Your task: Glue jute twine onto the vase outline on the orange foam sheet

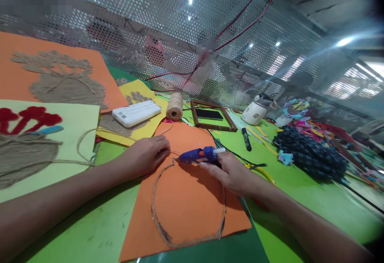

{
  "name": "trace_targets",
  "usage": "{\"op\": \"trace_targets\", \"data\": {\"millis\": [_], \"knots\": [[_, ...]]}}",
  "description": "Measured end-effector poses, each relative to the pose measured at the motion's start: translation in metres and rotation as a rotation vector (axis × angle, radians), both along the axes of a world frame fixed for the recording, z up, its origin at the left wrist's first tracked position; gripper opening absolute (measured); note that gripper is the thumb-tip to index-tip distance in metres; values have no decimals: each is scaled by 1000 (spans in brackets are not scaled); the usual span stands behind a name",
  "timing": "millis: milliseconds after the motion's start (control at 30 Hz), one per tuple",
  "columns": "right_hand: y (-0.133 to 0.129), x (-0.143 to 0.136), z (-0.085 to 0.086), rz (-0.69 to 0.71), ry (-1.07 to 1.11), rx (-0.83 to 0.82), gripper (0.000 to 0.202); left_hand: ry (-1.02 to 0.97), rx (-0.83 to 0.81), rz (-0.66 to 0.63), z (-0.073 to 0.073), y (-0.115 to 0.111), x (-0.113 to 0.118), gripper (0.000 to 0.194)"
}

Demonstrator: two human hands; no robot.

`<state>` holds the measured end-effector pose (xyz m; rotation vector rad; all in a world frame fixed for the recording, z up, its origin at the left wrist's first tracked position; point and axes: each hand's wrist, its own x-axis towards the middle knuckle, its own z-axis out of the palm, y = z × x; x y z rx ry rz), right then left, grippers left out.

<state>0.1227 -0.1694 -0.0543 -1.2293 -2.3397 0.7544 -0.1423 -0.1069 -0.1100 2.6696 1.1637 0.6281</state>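
My right hand (235,173) is wrapped round a blue glue gun (198,156), a clear stick poking from its back end. The gun's nozzle points left, close to the twine outline (153,199) on an orange sheet (192,211). That outline forms a rounded vase shape with its upper left end near the nozzle. My left hand (150,153) rests at the sheet's left side, fingers pinched together on a strand of twine (175,152) that leads toward the nozzle. A slack length of twine trails left of that hand, across my forearm's side.
A twine spool (175,106), white power bank (137,113) and brown frame (214,115) stand behind the sheet. Finished twine pictures (69,83) lie left. To the right are a black marker (246,139), a white bottle (256,109), cables and a dark fabric bundle (310,151).
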Motion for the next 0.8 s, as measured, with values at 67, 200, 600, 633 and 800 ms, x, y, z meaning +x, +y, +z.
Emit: {"op": "trace_targets", "data": {"millis": [67,200,600,633,800], "knots": [[0,1,2,-17,-43,4,32,-7,-3,6,0,0,0,26],[-1,7,8,-75,-127,9,33,-18,-11,26,0,0,-1,27],[-9,15,27,-93,-307,21,33,-4,174,171,22,-12,12,38],[-9,16,27,-96,-308,34,33,-31,140,182,23,-11,12,38],[-8,21,28,-120,-349,41,37,-151,12,233,22,-6,11,35]]}}
